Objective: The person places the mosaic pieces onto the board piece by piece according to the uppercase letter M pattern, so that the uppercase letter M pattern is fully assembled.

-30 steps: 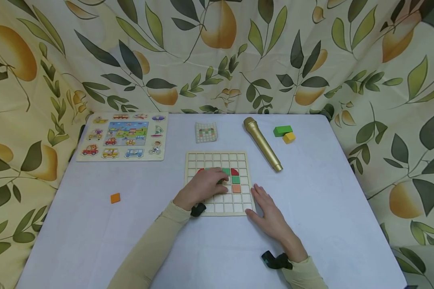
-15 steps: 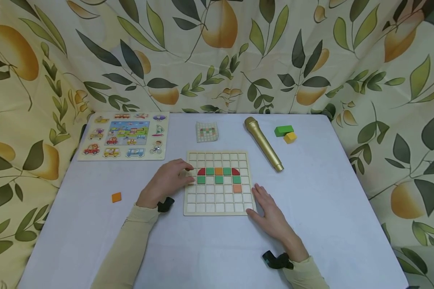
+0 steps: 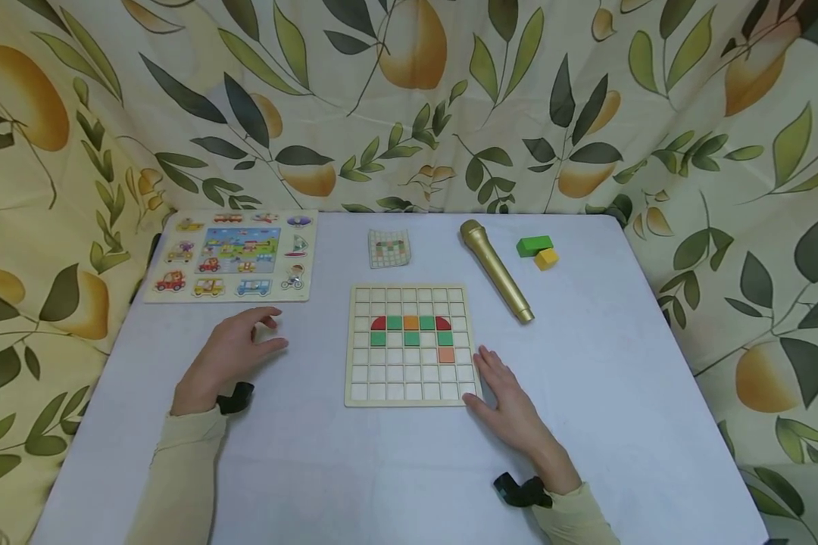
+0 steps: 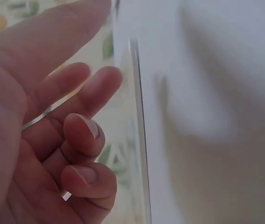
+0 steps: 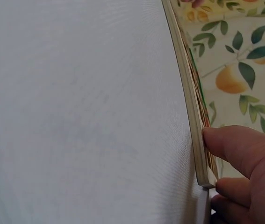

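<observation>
A square wooden grid board (image 3: 409,404) lies flat on the table. In its cells sit two red rounded tiles (image 3: 379,324), several green square tiles (image 3: 412,340), an orange tile (image 3: 411,323) and a salmon tile (image 3: 446,354). My left hand (image 3: 225,352) hovers over the table left of the board, fingers loosely bent, with nothing seen in its grasp. The loose orange square seen earlier is hidden behind it. My right hand (image 3: 507,409) rests at the board's lower right, thumb (image 5: 228,142) and fingertips touching the board's edge, fingers fairly straight.
A picture puzzle board (image 3: 232,295) lies at the back left. Behind the grid board is a small pattern card (image 3: 389,257). A gold microphone (image 3: 496,272), a green block (image 3: 535,246) and a yellow block (image 3: 547,259) lie right of it. Patterned cloth (image 3: 409,151) hangs around the table.
My left hand has lifted off the board and moved left, now covering the spot of the loose orange square. More tiles show on the board. My right hand stays put.
</observation>
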The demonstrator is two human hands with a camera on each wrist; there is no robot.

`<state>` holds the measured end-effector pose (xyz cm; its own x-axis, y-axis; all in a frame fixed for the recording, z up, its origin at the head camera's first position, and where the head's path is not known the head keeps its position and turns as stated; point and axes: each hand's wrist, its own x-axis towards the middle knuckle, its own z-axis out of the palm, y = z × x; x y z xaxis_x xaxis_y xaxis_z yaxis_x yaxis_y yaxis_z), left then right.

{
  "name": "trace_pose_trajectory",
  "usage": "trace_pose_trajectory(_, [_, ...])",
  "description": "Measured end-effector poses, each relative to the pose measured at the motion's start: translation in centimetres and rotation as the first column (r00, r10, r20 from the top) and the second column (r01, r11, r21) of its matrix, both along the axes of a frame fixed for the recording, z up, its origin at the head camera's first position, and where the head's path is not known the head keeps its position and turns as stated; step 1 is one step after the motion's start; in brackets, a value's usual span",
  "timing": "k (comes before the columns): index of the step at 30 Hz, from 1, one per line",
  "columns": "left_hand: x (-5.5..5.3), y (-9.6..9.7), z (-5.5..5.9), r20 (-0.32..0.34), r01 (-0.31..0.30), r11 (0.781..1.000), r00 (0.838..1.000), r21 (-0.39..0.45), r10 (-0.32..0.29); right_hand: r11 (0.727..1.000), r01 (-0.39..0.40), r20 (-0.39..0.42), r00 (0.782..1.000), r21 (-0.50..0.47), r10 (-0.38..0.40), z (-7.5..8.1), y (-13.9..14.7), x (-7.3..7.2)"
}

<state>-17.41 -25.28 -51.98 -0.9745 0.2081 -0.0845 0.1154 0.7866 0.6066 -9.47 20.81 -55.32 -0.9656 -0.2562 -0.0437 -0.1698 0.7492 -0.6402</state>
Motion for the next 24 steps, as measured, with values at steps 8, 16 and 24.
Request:
trace_pose_trajectory(8, [2.1,-4.4,-0.6,0.014,-0.054,0.997,0.998,-0.06,0.055,1.0,0.001,0.001,1.0,-0.005,-0.001,0.0,0.1,0.0])
trace_pose_trajectory(16, [3.6,-6.5,-1.1,-0.017,-0.07,0.994,0.997,-0.086,0.069,1.0,0.005,0.001,1.0,0.001,-0.005,-0.1,0.1,0.0])
trace_pose_trajectory(24, [4.7,-7.5,-1.1,0.072,-0.087,0.992,0.993,-0.089,0.093,1.0,0.001,0.007,1.0,-0.009,0.0,-0.1,0.1,0.0])
